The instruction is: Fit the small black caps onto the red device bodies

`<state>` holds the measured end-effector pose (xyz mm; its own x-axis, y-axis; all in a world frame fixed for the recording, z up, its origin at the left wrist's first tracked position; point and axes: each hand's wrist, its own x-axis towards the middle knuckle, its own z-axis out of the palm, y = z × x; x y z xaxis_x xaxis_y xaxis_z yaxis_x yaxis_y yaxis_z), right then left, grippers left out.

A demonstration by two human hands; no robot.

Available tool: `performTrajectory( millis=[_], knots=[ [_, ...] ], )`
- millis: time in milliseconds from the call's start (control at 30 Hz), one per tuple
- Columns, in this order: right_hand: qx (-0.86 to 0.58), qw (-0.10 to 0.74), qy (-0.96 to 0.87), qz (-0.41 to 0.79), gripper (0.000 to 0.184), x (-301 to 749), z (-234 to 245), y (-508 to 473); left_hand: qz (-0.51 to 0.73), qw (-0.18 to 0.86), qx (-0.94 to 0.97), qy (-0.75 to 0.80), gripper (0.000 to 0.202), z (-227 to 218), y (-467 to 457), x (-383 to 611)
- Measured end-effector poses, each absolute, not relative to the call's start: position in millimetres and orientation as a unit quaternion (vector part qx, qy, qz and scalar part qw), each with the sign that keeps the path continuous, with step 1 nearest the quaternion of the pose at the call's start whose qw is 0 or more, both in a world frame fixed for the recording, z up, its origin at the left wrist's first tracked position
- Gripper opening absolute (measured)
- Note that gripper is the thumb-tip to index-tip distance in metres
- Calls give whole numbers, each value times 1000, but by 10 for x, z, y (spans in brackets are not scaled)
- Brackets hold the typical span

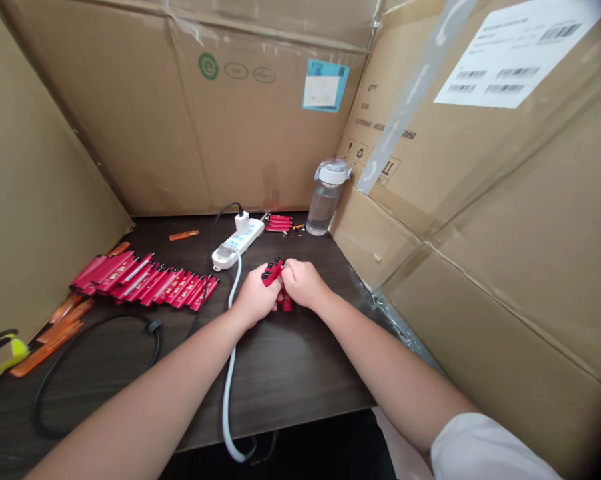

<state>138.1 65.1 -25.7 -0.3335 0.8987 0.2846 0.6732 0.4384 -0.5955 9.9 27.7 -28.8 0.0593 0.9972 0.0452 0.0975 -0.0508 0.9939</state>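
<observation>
Both hands meet over the middle of the dark table (290,373). My left hand (253,297) is closed around a small bundle of red lighters (274,273) with black tops. My right hand (303,283) is closed on the same bundle from the right, and a red end sticks out below the fingers. A long row of red lighters (145,280) lies flat to the left. A smaller red pile (279,223) lies at the back near the wall.
A white power strip (237,243) with a plugged charger and a pale cable (230,373) runs toward me. A clear water bottle (325,199) stands at the back right. Orange strips (55,333) and black cable (95,333) lie left. Cardboard boxes (480,220) wall in the table.
</observation>
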Motion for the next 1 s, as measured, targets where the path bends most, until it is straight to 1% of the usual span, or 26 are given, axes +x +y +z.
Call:
performTrajectory(
  millis=[200, 300, 400, 467, 533, 633, 700, 767, 867, 933, 1000],
  knots=[
    [-517, 230, -817, 110, 24, 1445, -226, 668, 474, 538, 499, 486, 15, -320, 297, 83],
    [-530, 210, -816, 94, 25, 1518, -235, 676, 503, 566, 443, 480, 23, -297, 303, 59],
    [-539, 211, -809, 101, 22, 1578, -243, 690, 538, 597, 387, 452, 34, -272, 312, 41],
    [-540, 241, -797, 120, 21, 1596, -233, 690, 558, 612, 357, 432, 41, -262, 314, 33],
    [-527, 298, -780, 158, 21, 1595, -209, 670, 574, 616, 341, 419, 46, -253, 309, 27],
    [-455, 398, -755, 252, 21, 1563, -171, 600, 579, 626, 339, 396, 45, -233, 289, 26],
    [-403, 439, -744, 302, 18, 1532, -161, 547, 577, 637, 344, 379, 45, -222, 273, 32],
    [-379, 455, -738, 322, 15, 1502, -165, 507, 576, 641, 348, 369, 46, -223, 262, 40],
    [-382, 462, -729, 331, 13, 1468, -179, 482, 577, 624, 368, 376, 47, -245, 257, 42],
    [-385, 464, -722, 340, 13, 1453, -178, 474, 579, 581, 409, 400, 42, -255, 256, 30],
    [-387, 465, -712, 357, 13, 1443, -157, 463, 579, 506, 474, 429, 34, -244, 255, 9]
  ],
)
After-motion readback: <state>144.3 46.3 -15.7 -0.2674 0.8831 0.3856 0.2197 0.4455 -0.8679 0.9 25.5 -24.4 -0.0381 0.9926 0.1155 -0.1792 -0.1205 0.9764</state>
